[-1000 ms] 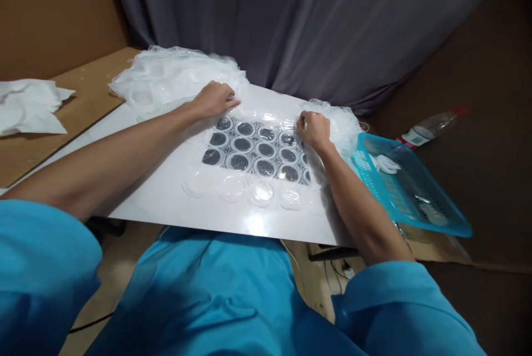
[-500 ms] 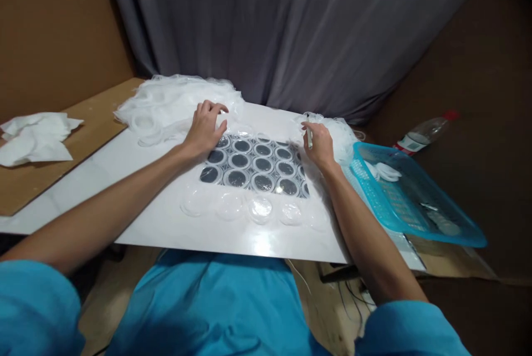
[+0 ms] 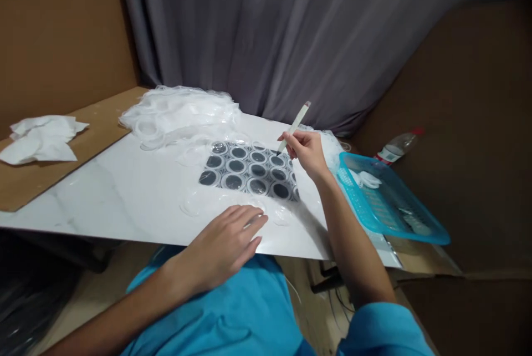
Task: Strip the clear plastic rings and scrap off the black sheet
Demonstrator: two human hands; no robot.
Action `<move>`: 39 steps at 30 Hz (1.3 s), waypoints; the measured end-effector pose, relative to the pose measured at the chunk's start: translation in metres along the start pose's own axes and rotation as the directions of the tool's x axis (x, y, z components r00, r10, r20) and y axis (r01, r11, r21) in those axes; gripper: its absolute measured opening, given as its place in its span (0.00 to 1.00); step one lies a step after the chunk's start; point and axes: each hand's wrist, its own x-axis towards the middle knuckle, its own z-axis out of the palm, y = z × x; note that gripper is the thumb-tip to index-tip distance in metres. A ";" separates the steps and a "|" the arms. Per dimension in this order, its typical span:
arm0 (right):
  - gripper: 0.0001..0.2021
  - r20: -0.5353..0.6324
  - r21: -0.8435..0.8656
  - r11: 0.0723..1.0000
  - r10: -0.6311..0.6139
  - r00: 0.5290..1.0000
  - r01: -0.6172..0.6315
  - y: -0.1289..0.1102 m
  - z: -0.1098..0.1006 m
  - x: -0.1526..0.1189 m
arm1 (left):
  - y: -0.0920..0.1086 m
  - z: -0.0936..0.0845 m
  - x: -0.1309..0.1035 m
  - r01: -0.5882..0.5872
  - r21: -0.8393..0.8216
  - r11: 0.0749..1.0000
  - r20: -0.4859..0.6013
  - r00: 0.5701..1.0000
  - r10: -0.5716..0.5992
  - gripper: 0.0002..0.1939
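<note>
My right hand (image 3: pixel 308 152) pinches a white pen (image 3: pixel 297 122), its dark tip pointing down at the upper right part of a sheet patterned with dark circles (image 3: pixel 247 169). I cannot tell if the tip touches. Clear film with round outlines (image 3: pixel 191 203) lies over and around the patterned sheet. Near the table's front edge my left hand (image 3: pixel 230 239) rests over the lower part of the film, fingers stretched out and holding nothing. It partly covers the round outlines there.
A large heap of translucent white film (image 3: pixel 187 109) stands at the back left, and a smaller heap (image 3: pixel 332 149) behind my right hand. A blue basket (image 3: pixel 409 237) holds white round pieces. A red-capped bottle (image 3: pixel 394 149) stands beyond it. Crumpled white paper (image 3: pixel 44 137) lies on cardboard (image 3: pixel 103 128).
My left hand has come from the sheet's far left corner back to the front edge. My right hand has turned the pen tip-down and moved from beside the sheet to above it.
</note>
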 end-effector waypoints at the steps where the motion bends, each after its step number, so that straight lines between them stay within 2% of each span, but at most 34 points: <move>1: 0.29 0.031 0.031 1.000 0.000 1.000 -0.001 -0.011 0.002 -0.006 | 0.005 0.009 -0.003 -0.010 0.024 1.000 -0.008 1.000 0.011 0.19; 4: 0.26 0.087 0.046 0.998 0.032 0.996 -0.036 -0.031 0.006 -0.033 | 0.008 0.028 -0.006 -0.008 0.082 0.997 -0.045 0.999 0.012 0.21; 7: 0.24 0.107 0.044 0.995 0.086 0.991 -0.091 -0.036 0.005 -0.068 | 0.006 0.037 -0.007 0.002 0.116 0.993 -0.080 0.997 0.007 0.19; 14: 0.14 -0.058 0.029 0.965 0.262 0.963 -0.261 -0.026 -0.003 -0.166 | 0.005 0.046 -0.017 0.019 0.111 0.994 -0.147 0.989 -0.002 0.18; 18: 0.12 -0.145 0.097 0.948 0.315 0.938 -0.304 -0.012 0.000 -0.201 | 0.002 0.047 -0.018 0.008 0.099 0.995 -0.149 0.989 0.007 0.18; 22: 0.10 -0.150 0.111 0.948 0.314 0.937 -0.300 -0.007 0.003 -0.206 | 0.001 0.048 -0.017 0.009 0.118 0.993 -0.144 0.989 0.008 0.18; 26: 0.15 -0.100 0.012 0.954 0.298 0.949 -0.298 -0.015 0.003 -0.200 | 0.002 0.047 -0.016 0.019 0.109 0.994 -0.159 0.987 -0.002 0.17; 31: 0.17 -0.058 -0.023 0.964 0.265 0.963 -0.267 -0.020 0.001 -0.199 | 0.003 0.045 -0.015 0.041 0.087 0.995 -0.175 0.984 -0.025 0.17; 39: 0.18 -0.028 0.046 0.970 0.239 0.970 -0.238 -0.017 -0.003 -0.202 | 0.004 0.047 -0.017 0.067 0.027 0.997 -0.162 0.985 -0.062 0.20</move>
